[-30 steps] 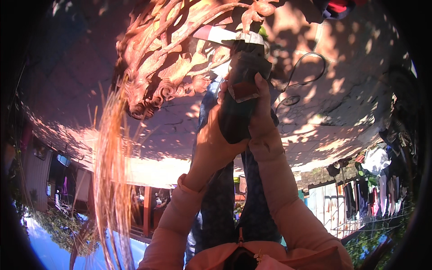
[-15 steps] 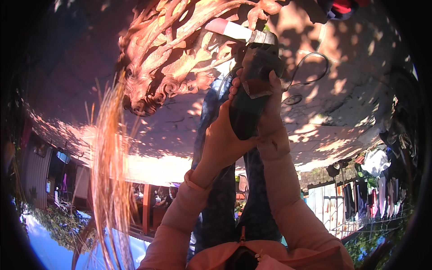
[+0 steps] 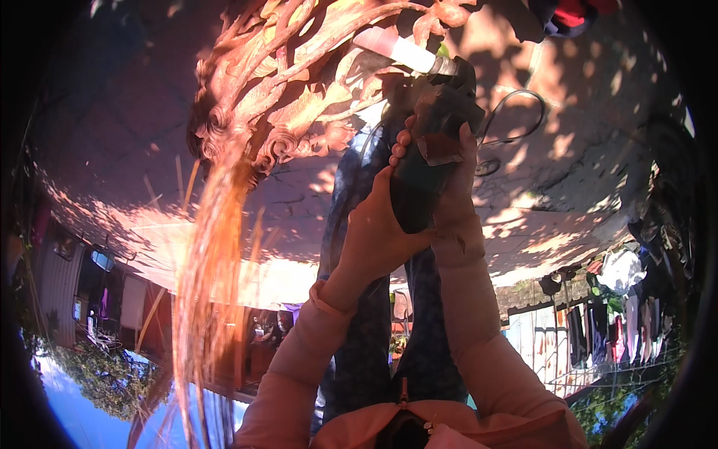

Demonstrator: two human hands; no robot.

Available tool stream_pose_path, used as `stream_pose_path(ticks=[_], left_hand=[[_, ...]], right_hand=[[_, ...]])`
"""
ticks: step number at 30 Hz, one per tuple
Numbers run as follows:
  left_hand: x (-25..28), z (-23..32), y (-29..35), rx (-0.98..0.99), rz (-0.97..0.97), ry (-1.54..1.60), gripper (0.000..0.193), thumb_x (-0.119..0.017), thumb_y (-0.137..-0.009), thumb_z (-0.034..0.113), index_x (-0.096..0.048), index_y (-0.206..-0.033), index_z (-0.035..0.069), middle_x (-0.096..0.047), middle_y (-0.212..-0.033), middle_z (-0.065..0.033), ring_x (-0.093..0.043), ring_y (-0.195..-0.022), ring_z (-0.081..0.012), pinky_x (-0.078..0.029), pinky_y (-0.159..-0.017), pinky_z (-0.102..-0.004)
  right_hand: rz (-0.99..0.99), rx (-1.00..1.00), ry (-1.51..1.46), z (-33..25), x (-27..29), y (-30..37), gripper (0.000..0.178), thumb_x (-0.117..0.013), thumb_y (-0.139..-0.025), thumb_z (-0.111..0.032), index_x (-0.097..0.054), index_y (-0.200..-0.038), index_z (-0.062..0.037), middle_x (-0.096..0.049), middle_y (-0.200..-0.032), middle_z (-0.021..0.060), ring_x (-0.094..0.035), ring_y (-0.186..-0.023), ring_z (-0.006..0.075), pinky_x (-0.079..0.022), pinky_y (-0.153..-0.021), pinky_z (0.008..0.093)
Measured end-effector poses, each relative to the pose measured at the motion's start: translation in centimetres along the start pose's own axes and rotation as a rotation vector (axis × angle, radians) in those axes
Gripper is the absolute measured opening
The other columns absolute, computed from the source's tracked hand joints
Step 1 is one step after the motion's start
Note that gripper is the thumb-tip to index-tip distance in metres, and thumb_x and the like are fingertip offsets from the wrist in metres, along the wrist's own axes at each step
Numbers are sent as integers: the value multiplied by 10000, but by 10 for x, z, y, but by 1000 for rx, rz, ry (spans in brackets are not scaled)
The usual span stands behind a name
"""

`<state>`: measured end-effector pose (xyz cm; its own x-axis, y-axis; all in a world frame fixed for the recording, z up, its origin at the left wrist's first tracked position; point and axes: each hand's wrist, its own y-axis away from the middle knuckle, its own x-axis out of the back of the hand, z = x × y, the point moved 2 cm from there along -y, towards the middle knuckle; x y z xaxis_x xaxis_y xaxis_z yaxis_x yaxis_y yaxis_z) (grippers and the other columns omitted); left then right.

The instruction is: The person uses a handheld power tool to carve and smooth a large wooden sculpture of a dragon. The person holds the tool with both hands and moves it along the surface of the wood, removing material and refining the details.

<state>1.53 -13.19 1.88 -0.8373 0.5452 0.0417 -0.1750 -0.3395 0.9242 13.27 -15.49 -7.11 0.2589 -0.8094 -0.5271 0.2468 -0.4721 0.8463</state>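
A dark power tool [image 3: 425, 183] is gripped in both hands, its lower body wrapped from the left by the left hand [image 3: 378, 228] and its other side held by the right hand [image 3: 456, 196], with the fingers of both closed around it; its long axis is pointed away from the body, leaning slightly right at the far end, while the white-and-pink strip [image 3: 404, 52] at its head is turned crosswise, up and to the left; part of the carved wooden piece [image 3: 307, 105] is overlapped by that strip in view, most of the carving being placed beyond and left of the hands, nearer the left one; the strip's slant across the carving is judged the relation that matters most; whether the wood is touched cannot be told.
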Motion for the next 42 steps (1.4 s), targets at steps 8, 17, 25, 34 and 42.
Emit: stream_pose_path(ticks=[8,17,25,34,42], left_hand=[[6,-5,5,-9,67,-10,855,-813,-643,205,-393,-1357,-4,-664,-1058,-230,-669,-991,-395,-519,-870,-444],[4,-2,1,5,67,-42,855,-824,-639,220,-403,-1348,-7,-664,-1042,-229,-669,-995,-387,-522,-860,-440],[11,-2,-2,8,42,-45,884,-828,-643,231,-374,-1356,-26,-662,-1031,-244,-670,-998,-384,-529,-844,-437],[18,-9,5,-36,105,-9,912,-833,-625,231,-375,-1374,-13,-657,-1036,-252,-665,-985,-407,-530,-835,-455],[28,3,-2,-19,26,-45,921,-824,-619,227,-368,-1385,-6,-639,-1087,-264,-646,-1009,-424,-519,-859,-462]], right_hand=[[-29,-64,16,7,-8,-4,661,-553,-883,-570,-527,-1177,21,-639,-906,182,-661,-803,306,-569,-686,425],[-15,-86,-27,5,0,-7,677,-549,-876,-599,-534,-1180,5,-636,-939,162,-649,-856,298,-551,-736,408],[28,-62,91,6,-14,-6,778,-494,-861,-698,-508,-1178,13,-578,-916,125,-584,-835,249,-493,-796,383],[-29,-60,96,14,-11,-15,735,-526,-865,-649,-528,-1169,20,-622,-920,167,-635,-819,294,-540,-733,412],[-112,-23,-18,11,-18,-17,696,-506,-897,-614,-527,-1198,13,-645,-962,182,-658,-807,311,-560,-697,432]])
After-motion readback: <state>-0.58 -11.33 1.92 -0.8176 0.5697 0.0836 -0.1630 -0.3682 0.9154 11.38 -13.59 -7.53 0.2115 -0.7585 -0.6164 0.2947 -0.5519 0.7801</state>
